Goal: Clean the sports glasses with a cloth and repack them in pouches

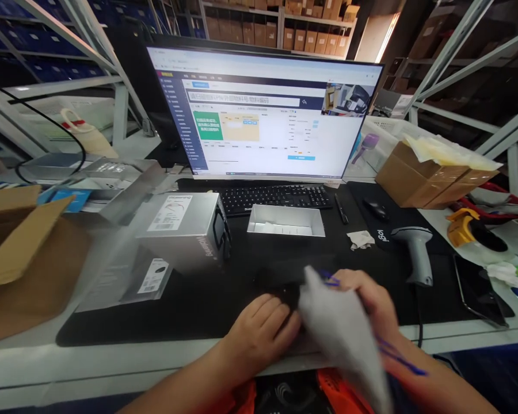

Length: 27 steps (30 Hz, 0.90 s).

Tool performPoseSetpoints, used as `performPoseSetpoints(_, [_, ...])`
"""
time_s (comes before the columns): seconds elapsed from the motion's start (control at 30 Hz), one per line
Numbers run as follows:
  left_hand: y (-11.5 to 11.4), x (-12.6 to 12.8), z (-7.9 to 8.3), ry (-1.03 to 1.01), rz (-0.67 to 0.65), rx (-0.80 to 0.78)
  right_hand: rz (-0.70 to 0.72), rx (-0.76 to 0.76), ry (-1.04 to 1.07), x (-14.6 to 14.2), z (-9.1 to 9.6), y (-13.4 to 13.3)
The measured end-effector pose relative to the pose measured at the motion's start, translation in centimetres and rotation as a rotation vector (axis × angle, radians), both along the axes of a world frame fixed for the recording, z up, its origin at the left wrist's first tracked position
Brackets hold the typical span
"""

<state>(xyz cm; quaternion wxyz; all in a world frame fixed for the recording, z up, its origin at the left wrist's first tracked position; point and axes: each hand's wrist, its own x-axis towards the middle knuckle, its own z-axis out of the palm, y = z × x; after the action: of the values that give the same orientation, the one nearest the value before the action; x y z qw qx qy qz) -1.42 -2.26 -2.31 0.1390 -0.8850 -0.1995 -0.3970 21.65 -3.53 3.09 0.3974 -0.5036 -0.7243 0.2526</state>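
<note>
R hand (377,302): grip closed round gray bag (334,325), nr front edge of table (112,363). L hand (261,329): alongside, grip can't tell.

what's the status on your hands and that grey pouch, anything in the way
Right hand on grey pouch, pouch blurred. Left hand curled beside it, grip unclear. Silver tray beyond both, seemingly not in the way.

Room lies between box (185,230) and scanner (419,253), tray (285,214) blocking beyond.

Warehouse, with racks (281,26) of cartons (259,33)
</note>
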Motion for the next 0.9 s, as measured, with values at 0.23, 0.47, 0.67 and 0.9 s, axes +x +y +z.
performPoseSetpoints(0.23, [0.1,-0.4,-0.6,-0.021,0.096,0.013,0.040,0.002,-1.072,-4.8,2.0,4.7])
performPoseSetpoints(0.47, [-0.1,-0.7,-1.2,-0.031,0.212,-0.012,0.168,-0.104,-1.046,-5.9,1.6,5.8])
performPoseSetpoints(0.67, [0.5,-1.0,-1.3,-0.032,0.340,-0.446,0.575,-0.409,-0.360,-1.5,2.5,7.5])
performPoseSetpoints(0.9, [0.6,-1.3,-1.6,-0.091,0.364,-0.465,0.227,-0.198,-0.417,-3.2,0.3,4.8])
